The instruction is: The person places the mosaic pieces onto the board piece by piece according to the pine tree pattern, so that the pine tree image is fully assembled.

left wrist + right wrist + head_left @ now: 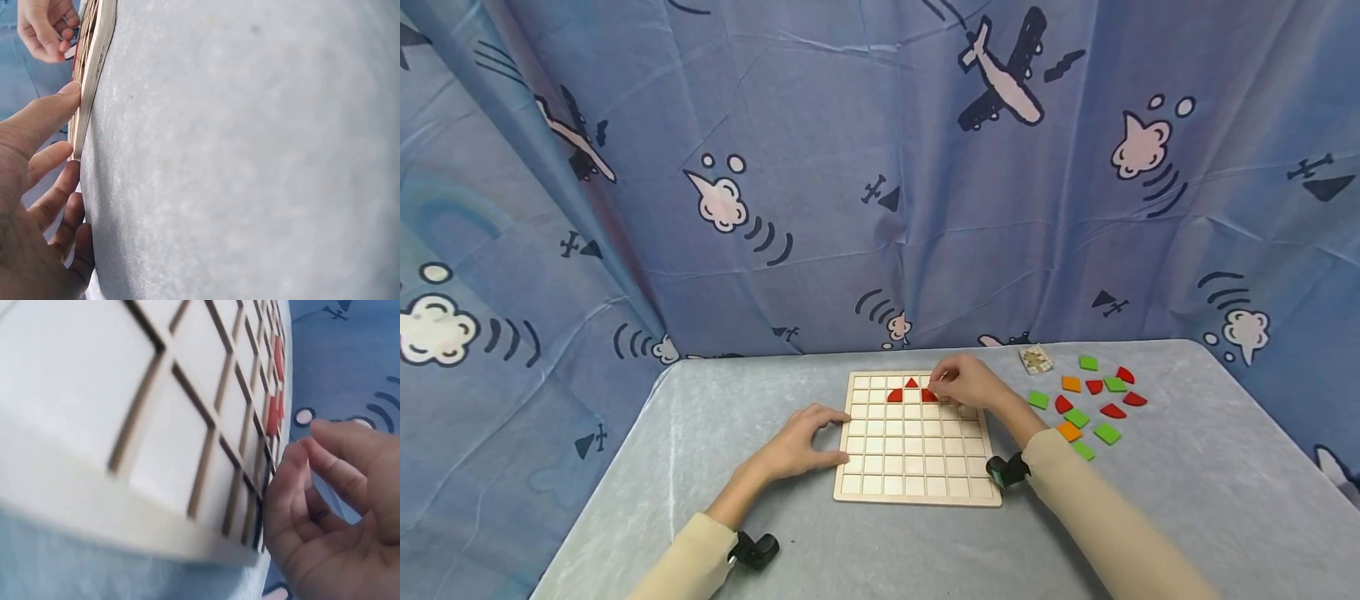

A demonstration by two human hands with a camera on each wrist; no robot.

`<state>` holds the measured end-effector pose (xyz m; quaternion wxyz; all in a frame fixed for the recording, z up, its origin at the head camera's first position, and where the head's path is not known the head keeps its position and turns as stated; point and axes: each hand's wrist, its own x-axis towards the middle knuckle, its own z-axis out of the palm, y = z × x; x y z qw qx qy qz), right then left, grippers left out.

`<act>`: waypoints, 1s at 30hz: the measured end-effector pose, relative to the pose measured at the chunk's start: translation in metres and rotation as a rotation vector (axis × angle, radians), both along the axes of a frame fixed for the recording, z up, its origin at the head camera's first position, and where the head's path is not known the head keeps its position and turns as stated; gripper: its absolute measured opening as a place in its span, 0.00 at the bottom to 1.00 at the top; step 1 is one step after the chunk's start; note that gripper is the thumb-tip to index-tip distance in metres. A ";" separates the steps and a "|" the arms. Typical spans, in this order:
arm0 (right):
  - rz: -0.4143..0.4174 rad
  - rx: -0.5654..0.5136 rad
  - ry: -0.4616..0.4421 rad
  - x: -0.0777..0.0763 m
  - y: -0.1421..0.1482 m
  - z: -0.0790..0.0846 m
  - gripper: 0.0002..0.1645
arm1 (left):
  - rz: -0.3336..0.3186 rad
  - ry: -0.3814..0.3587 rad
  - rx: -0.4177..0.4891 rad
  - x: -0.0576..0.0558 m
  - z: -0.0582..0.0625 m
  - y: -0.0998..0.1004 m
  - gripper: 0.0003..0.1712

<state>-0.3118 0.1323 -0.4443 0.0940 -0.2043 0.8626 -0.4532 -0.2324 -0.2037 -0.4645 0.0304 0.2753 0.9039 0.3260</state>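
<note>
A square wooden grid board [842, 492] lies on the table. My left hand [797, 443] is at its left edge, thumb and fingers spread; in the left wrist view the thumb [47, 115] touches the rim. Over the upper right of the board, my right hand [966, 382] brings thumb and index fingertips together, with a small sliver of red right at them; the right wrist view hides the piece behind the fingers [287, 481]. Set in the grid close by are a red triangle [912, 383], a red quarter-circle [895, 396] and another red piece [928, 396], partly covered by the hand.
To the right of the board lie several loose pieces: green squares [1107, 433], orange squares [1071, 384] and red quarter-circles [1113, 411]. A small patterned card [1036, 359] sits at the table's back edge. Behind hangs a blue curtain [820, 275] printed with planes and clouds.
</note>
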 end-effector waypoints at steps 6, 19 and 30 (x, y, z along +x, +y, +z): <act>0.013 -0.062 -0.004 0.002 0.025 0.008 0.11 | 0.008 -0.008 -0.003 0.000 0.000 0.001 0.33; -0.082 -0.015 0.013 0.009 0.095 0.012 0.17 | 0.006 0.008 -0.005 0.000 0.001 -0.002 0.33; -0.141 0.055 0.029 0.015 0.136 0.002 0.16 | 0.009 0.006 -0.012 -0.001 -0.003 -0.001 0.33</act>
